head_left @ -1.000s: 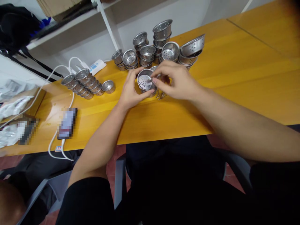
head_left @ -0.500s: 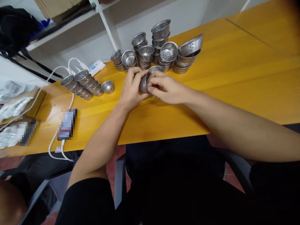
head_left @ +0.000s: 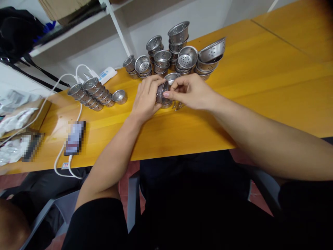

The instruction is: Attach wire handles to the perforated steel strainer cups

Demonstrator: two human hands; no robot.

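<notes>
My left hand (head_left: 147, 95) is closed around a small perforated metal cup (head_left: 161, 93), tilted on its side with its mouth towards the right. My right hand (head_left: 191, 91) is at the cup's mouth, thumb and fingers pinched together; what lies between the fingertips, if anything, is too small to make out. Below the right hand, several small shiny metal pieces (head_left: 178, 105) lie on the table. Another perforated cup (head_left: 172, 77) stands just behind my hands, partly hidden. Under the held cup, the edge of one more cup (head_left: 166, 105) shows.
Stacks of perforated cups (head_left: 162, 59) stand at the table's back, with a tilted larger cup (head_left: 212, 50) at their right end. Leaning cup stacks (head_left: 91, 93) and a single cup (head_left: 120, 97) are on the left. A phone (head_left: 75, 138), white cables and a power strip (head_left: 108, 74) lie nearby.
My right hand has drawn slightly up and back from the cup's mouth, uncovering the small metal pieces. The left hand has turned the held cup a little, its mouth now showing more.
</notes>
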